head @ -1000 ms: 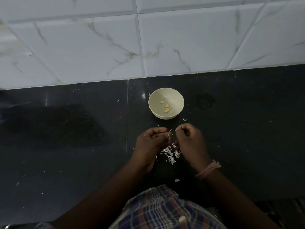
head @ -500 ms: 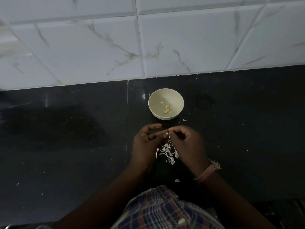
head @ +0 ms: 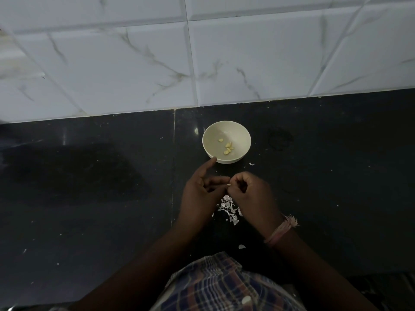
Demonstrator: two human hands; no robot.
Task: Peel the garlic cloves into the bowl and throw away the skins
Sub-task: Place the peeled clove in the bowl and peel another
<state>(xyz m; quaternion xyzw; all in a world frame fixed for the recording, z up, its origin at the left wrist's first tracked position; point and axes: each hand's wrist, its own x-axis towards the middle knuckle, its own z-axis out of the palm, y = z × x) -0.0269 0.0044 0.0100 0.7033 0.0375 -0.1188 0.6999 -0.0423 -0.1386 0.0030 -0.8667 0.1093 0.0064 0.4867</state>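
Note:
A small white bowl sits on the dark counter and holds several peeled garlic cloves. Just in front of it my two hands meet. My left hand pinches a small garlic clove between thumb and a finger, with its index finger stretched out toward the bowl's near rim. My right hand is curled, its fingertips picking at the same clove; only a pale tip of the clove shows. Under the hands lies a heap of white garlic skins.
The black stone counter runs to a white marble-tiled wall behind the bowl. Stray skin flakes lie right of the bowl and near my body. My checked shirt fills the bottom edge.
My hands have come together over the clove and shifted slightly toward the bowl. My left index finger has straightened out toward the bowl's rim.

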